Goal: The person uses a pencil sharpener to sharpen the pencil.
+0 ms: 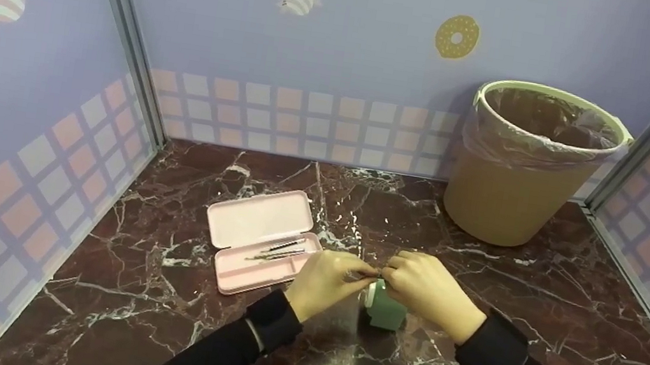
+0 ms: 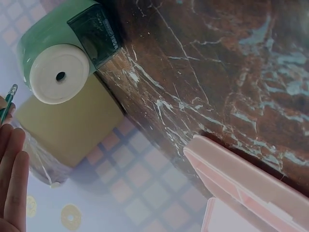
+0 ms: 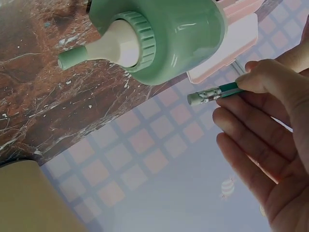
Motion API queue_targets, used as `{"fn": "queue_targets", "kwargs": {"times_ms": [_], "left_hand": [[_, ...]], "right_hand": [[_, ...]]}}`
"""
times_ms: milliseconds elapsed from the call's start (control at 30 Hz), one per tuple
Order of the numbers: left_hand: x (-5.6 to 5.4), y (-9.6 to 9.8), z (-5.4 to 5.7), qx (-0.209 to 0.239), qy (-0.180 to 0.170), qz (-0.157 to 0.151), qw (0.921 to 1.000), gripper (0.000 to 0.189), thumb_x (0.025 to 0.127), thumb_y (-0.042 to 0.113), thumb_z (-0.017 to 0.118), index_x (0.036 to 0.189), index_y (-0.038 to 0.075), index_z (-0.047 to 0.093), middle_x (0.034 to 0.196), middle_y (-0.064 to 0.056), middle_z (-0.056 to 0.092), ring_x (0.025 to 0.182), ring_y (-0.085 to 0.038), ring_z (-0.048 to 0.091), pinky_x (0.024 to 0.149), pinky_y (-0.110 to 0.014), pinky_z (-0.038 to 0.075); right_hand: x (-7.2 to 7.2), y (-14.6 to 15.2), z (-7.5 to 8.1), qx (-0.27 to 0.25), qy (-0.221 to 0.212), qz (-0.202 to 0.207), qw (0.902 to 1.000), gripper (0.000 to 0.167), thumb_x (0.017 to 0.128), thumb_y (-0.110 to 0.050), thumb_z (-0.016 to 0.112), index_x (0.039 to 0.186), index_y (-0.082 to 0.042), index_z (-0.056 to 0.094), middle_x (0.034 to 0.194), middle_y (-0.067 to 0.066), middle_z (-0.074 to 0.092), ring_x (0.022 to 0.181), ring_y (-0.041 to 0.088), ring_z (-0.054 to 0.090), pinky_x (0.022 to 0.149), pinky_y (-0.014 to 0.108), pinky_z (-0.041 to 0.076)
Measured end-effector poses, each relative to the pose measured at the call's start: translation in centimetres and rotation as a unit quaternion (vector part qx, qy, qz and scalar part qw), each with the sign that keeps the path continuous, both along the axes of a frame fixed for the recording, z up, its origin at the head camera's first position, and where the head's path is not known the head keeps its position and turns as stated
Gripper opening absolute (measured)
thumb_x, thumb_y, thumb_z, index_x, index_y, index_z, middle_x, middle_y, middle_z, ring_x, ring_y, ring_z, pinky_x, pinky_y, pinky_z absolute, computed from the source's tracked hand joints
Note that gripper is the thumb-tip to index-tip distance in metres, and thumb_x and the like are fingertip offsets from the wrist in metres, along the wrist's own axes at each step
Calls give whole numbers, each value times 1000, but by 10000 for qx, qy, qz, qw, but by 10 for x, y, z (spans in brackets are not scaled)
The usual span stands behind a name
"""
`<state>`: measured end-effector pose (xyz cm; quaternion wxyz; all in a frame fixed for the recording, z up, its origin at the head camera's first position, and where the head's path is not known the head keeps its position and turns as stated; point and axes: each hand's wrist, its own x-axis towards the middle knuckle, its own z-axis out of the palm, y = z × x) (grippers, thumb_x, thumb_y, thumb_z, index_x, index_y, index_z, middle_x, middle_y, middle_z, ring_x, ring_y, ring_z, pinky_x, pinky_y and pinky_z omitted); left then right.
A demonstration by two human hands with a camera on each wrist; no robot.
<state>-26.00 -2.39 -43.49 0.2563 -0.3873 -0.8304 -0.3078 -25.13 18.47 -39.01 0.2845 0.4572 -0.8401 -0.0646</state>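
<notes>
pencil between 2 hands

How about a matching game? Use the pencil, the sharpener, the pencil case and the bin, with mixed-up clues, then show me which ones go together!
Things:
1. pencil
2. sharpener
3. pencil case
4. bin

Clues:
A. pink and lying open
B. lined with a plastic bag
C. held in the right hand
D. green, with a hole in its round white front

Right pairs: 1-C, 2-D, 3-A, 4-B.
</notes>
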Motion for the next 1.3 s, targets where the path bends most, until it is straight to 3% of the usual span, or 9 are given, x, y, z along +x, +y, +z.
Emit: {"fn": "queue_targets", "kwargs": {"times_ms": [200,367,500,667,900,1100,1300], "left_hand": [[0,-6,-1,365,-334,-93,9987,13,87,14,79,100,12,80,94,-3,81,81,-14,76,78,-22,59],[0,-11,-4,762,-445,-93,9961,13,85,12,80,98,10,81,94,-5,81,82,-14,77,81,-23,60],[0,-12,-6,1081,-651,-170,9919,13,84,10,80,98,9,80,94,-7,81,83,-15,78,81,-23,60],[2,-14,-9,1229,-930,-224,9878,13,85,9,80,98,7,80,94,-9,81,84,-19,78,82,-24,60],[5,-18,-9,1050,-1024,-52,9892,14,84,10,81,97,8,80,95,-8,81,85,-18,77,83,-25,61],[4,-27,-7,781,-1097,-69,9909,14,85,11,80,98,8,80,95,-8,81,81,-18,77,74,-29,62],[3,-52,-7,450,-1648,54,9853,17,86,11,79,103,8,79,100,-8,81,86,-18,77,82,-29,62]], "right_hand": [[0,6,2,-606,-658,72,9960,8,80,-9,82,81,-11,74,80,0,72,70,15,66,63,30,56],[-1,17,1,-1079,-1452,-141,9834,14,83,-10,82,97,-10,81,90,2,77,76,17,72,66,32,59],[-4,25,-3,-1503,-1781,15,9725,16,83,-9,82,99,-10,81,89,3,78,75,16,73,66,31,59],[-8,29,-8,-1842,-1932,366,9630,15,84,-9,81,99,-9,81,87,2,79,75,14,73,66,29,59],[-10,30,-15,-1992,-2182,520,9539,15,86,-6,79,100,-7,81,90,5,79,76,14,73,66,23,58],[-11,27,-16,-1913,-2102,498,9575,14,87,-5,78,99,-8,81,91,4,78,78,15,73,67,26,59],[-14,30,-18,-1927,-2029,396,9592,14,86,-5,78,99,-7,81,91,4,79,78,16,74,68,28,60]]}}
